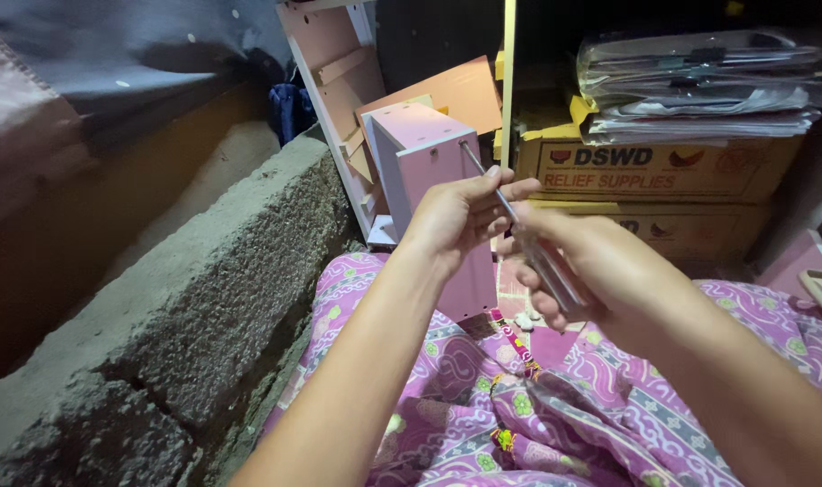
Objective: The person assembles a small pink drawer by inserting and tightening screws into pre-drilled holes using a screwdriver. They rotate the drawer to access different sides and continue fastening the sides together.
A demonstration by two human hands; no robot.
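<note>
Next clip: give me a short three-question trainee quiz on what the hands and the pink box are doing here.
1. True or false: the right hand grips the handle of the screwdriver.
2. Where does the screwdriver's tip rest? A) on the pink box B) on the concrete ledge C) on the cardboard cartons
3. Fill in: the left hand pinches the tool's metal ____.

Key:
1. True; the handle sits in the right fist.
2. A; the tip meets the upper face of the pink box.
3. Shaft; the left fingers close around it partway along.
</note>
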